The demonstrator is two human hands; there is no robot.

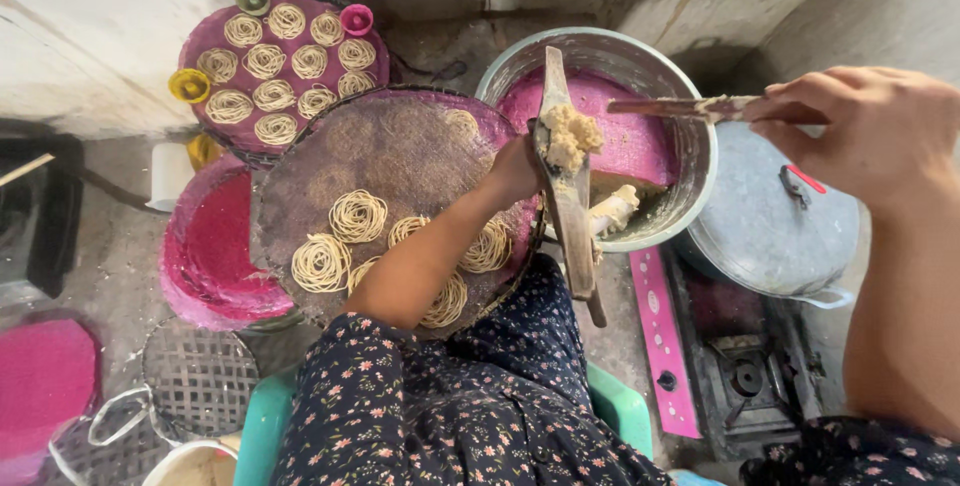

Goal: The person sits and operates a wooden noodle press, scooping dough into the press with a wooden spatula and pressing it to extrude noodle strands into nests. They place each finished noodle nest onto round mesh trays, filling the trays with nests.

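Note:
My left hand (515, 171) grips a long wooden press (567, 201) with a lump of beige dough (570, 136) packed on it, held over the rim of a metal bowl (690, 181). My right hand (865, 131) holds a thin wooden stick (680, 107) smeared with dough, its tip over the bowl. The bowl has a pink lining and more dough (612, 211) inside. Below my left forearm lies a round woven tray (400, 151) with several coils of thin noodles (358, 216).
A second tray of noodle coils (280, 66) sits at the back left, with small coloured cups (189, 86) at its rim. A pink plastic tray (215, 251), a wire rack (200, 376), a lidded metal pot (770, 226) and a stove (745, 376) surround me. I sit on a green stool (262, 426).

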